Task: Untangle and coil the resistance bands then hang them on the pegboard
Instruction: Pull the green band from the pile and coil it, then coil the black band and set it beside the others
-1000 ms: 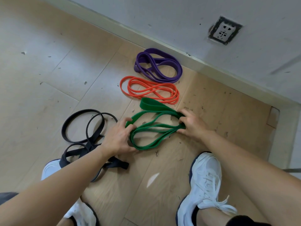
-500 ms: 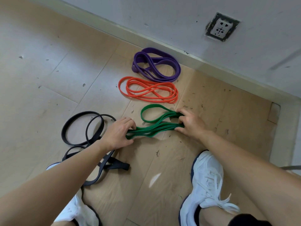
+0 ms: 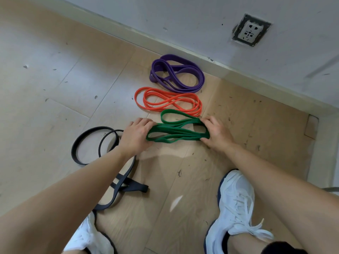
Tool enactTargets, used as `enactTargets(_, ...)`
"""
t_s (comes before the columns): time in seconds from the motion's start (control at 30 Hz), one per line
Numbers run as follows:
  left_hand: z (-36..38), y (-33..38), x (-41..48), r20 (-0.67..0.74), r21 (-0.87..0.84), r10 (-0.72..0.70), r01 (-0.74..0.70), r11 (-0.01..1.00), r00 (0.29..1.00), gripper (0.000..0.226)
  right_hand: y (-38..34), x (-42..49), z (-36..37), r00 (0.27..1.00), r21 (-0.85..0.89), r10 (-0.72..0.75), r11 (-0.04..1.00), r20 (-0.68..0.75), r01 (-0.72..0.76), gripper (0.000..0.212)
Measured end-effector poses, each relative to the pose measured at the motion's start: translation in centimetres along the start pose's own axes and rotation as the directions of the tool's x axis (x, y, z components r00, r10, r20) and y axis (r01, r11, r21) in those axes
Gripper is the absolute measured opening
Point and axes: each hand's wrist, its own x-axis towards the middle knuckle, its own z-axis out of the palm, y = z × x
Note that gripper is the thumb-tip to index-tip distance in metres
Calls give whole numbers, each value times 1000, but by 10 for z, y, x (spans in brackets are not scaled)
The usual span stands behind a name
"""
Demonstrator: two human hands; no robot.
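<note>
2 of 4 lie coiled at 12 o'clock, the flat purple rubber band and thin orange rubber band; left hand and right hand curl round the flat green rubber band by its ends, the loose black rubber band at 8 o'clock uncoiled, 0 hung.

One view only, from a wide-angle camera on the person's head, looking forward and steeply down. The white square wall socket in a dark frame lies far off, at upper right. Below and left of this socket, mid-picture, the green flat rubber band sits between the left hand and the right hand; the white laced shoe is nearest, under the lens
</note>
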Motion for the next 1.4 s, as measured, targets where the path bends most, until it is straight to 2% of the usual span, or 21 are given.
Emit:
enactTargets(0.07,1,-2,1,71,-36,-68,70,997,995,80,-1,2,-2,998,-44,24,999,49,-22,88)
enactTargets(0.13,4,-8,-3,128,-75,-61,71,995,990,98,-2,3,-2,996,-54,38,998,84,-33,96)
enactTargets(0.27,5,-15,-16,144,-144,2,19,989,990,110,3,1,5,995,-13,43,999,86,-42,105)
enactTargets(0.37,-7,-10,-1,137,-102,49,-36,994,989,113,6,-4,8,996,-75,-30,996,86,37,74)
enactTargets(0.43,-14,0,18,196,-38,116,-111,993,974,118,5,-7,8,993,-117,-59,991,104,71,57)
enactTargets(0.53,-15,6,40,344,93,150,-193,977,927,130,8,-9,6,995,-113,-45,992,87,55,46)
enactTargets(0.6,-12,5,42,371,205,148,-236,950,917,134,10,-10,2,997,-136,-32,990,66,40,41)
enactTargets(0.67,-8,6,38,278,275,154,-232,933,948,126,12,-9,-1,998,-178,-20,984,51,29,38)
enactTargets(0.73,-5,6,34,172,284,140,-185,941,975,104,11,-7,-2,999,-181,-20,983,25,24,36)
enactTargets(0.8,-4,5,30,114,211,47,-70,975,992,83,8,-5,-2,1000,-168,-26,986,2,26,36)
enactTargets(0.9,-5,3,23,80,52,-50,46,998,996,70,6,-2,-1,1000,-146,-22,989,3,22,40)
enactTargets(1.0,-3,5,19,96,16,-30,29,999,995,78,4,-1,0,999,-134,-14,991,38,19,42)
enactTargets(1.17,1,-5,3,146,-74,22,-12,997,989,115,-10,-3,1,996,-159,-26,987,80,38,52)
enactTargets(1.27,-2,-17,-16,80,-122,57,-47,991,995,112,-30,-8,6,990,-119,-132,985,-53,125,48)
enactTargets(1.33,-8,-29,-32,-20,-115,56,-58,992,998,91,-49,-12,14,953,-131,-273,958,-128,257,37)
enactTargets(1.4,-14,-43,-53,-76,-90,32,-39,995,997,68,-73,-18,26,905,-119,-407,911,-121,394,29)
